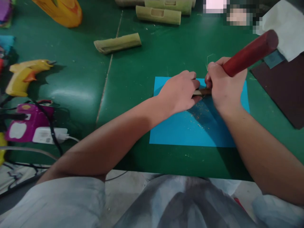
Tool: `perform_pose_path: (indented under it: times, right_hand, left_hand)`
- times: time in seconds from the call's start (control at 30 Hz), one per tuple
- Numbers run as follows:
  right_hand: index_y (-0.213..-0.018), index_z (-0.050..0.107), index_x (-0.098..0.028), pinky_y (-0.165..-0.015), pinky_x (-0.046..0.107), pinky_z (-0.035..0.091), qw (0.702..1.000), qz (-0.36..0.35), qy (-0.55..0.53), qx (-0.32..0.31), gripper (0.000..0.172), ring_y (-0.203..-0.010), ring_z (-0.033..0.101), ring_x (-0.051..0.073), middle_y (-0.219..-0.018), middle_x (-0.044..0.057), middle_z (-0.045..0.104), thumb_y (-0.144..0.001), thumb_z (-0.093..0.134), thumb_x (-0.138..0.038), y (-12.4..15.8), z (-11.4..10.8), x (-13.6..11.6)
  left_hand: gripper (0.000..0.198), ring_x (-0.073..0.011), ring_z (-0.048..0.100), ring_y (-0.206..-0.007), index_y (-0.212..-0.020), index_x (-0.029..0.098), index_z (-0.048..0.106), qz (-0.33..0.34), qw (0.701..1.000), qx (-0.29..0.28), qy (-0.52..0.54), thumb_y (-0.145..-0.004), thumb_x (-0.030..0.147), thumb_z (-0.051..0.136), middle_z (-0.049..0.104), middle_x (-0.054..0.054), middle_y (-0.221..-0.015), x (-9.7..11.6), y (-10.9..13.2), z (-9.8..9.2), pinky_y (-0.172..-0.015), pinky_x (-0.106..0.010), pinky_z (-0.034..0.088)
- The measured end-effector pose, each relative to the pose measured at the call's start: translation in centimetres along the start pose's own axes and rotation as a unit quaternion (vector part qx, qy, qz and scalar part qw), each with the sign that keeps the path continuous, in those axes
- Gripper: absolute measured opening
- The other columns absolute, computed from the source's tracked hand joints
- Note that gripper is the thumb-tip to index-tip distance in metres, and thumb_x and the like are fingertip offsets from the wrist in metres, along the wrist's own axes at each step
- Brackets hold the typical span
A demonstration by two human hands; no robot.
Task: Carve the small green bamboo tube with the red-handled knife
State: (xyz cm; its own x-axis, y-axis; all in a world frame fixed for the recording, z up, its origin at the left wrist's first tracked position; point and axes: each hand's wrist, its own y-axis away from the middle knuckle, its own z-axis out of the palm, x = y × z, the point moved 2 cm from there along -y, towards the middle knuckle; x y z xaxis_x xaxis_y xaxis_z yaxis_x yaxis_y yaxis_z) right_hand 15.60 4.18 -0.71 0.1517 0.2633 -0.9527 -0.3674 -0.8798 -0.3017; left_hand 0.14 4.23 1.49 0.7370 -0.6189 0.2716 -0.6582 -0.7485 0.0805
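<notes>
Over a blue sheet (171, 129), my right hand (225, 88) is wrapped round a red-handled tool (251, 53). Its thick round handle slants up to the right, while its working end is hidden by my fingers. My left hand (179, 90) is closed on a thin, pale stick-like piece (197, 92) that looks like bamboo. Only a short length of that piece shows between the two hands, with a darker brown part towards the right one. Fine shavings (200, 117) lie scattered on the sheet below.
A cut bamboo tube (118, 43) lies behind my left hand, and notched bamboo tubes (158, 15) are further back. On the left are a yellow glue gun (28, 76), a purple power socket (29, 120) and cables. A dark brown sheet (282, 85) lies at right.
</notes>
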Motion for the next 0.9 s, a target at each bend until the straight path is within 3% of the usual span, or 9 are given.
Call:
perform_pose_path:
  times: [0.17, 0.3, 0.4, 0.5, 0.7, 0.9]
  right_hand:
    - [-0.061, 0.048, -0.030, -0.070, 0.038, 0.045, 1.000, -0.012, -0.002, 0.014, 0.053, -0.060, 0.041, 0.016, -0.059, -0.007, 0.044, -0.092, 0.074, 0.004, 0.5, 0.8, 0.2]
    - [-0.062, 0.043, -0.030, -0.069, 0.037, 0.047, 1.000, -0.009, -0.001, 0.006, 0.058, -0.062, 0.040, 0.016, -0.059, -0.008, 0.038, -0.092, 0.084, -0.002, 0.4, 0.8, 0.3]
    - [-0.056, 0.040, -0.031, -0.059, 0.037, 0.039, 1.000, 0.020, -0.012, -0.008, 0.061, -0.055, 0.034, 0.015, -0.054, -0.007, 0.035, -0.093, 0.082, -0.005, 0.1, 0.6, 0.0]
    - [-0.049, 0.038, -0.032, -0.051, 0.039, 0.030, 0.998, 0.047, -0.041, 0.021, 0.060, -0.045, 0.026, 0.014, -0.047, -0.007, 0.032, -0.088, 0.066, 0.004, 0.1, 0.5, -0.7]
    - [-0.050, 0.046, -0.032, -0.052, 0.038, 0.034, 0.996, 0.046, -0.078, 0.019, 0.057, -0.047, 0.035, 0.015, -0.049, -0.004, 0.044, -0.091, 0.061, 0.003, 0.2, 0.5, -1.9]
    - [-0.050, 0.048, -0.033, -0.054, 0.042, 0.035, 0.997, 0.034, -0.064, 0.023, 0.046, -0.049, 0.035, 0.019, -0.051, -0.002, 0.044, -0.083, 0.070, -0.008, 0.1, 0.3, -1.1]
  left_hand:
    - [0.026, -0.0410, 0.077, -0.136, -0.128, 0.027, 0.083, 0.001, 0.999, 0.028, 0.041, -0.108, 0.034, 0.069, 0.084, -0.015, -0.136, 0.0, 0.1, 0.0, -0.110, -0.053, 0.062]
    - [0.024, -0.0380, 0.077, -0.135, -0.127, 0.025, 0.083, 0.008, 0.999, 0.023, 0.036, -0.107, 0.030, 0.070, 0.084, -0.014, -0.137, 0.0, 0.2, -0.3, -0.112, -0.050, 0.060]
    - [0.027, -0.0384, 0.077, -0.133, -0.128, 0.018, 0.084, -0.006, 1.000, 0.009, 0.024, -0.108, 0.029, 0.070, 0.083, -0.017, -0.133, 0.1, 0.2, -0.5, -0.108, -0.049, 0.060]
    - [0.028, -0.0392, 0.077, -0.131, -0.129, 0.022, 0.085, -0.020, 1.000, 0.000, 0.023, -0.108, 0.034, 0.070, 0.082, -0.014, -0.127, 0.1, 0.1, -0.4, -0.106, -0.050, 0.060]
    - [0.026, -0.0363, 0.076, -0.127, -0.126, 0.024, 0.084, -0.009, 0.999, 0.017, 0.033, -0.109, 0.037, 0.069, 0.080, -0.011, -0.121, -0.5, -0.1, 0.1, -0.105, -0.046, 0.057]
    - [0.024, -0.0376, 0.077, -0.128, -0.125, 0.027, 0.084, -0.010, 0.999, 0.025, 0.037, -0.106, 0.036, 0.073, 0.082, -0.011, -0.124, -0.4, -0.1, 0.0, -0.105, -0.049, 0.059]
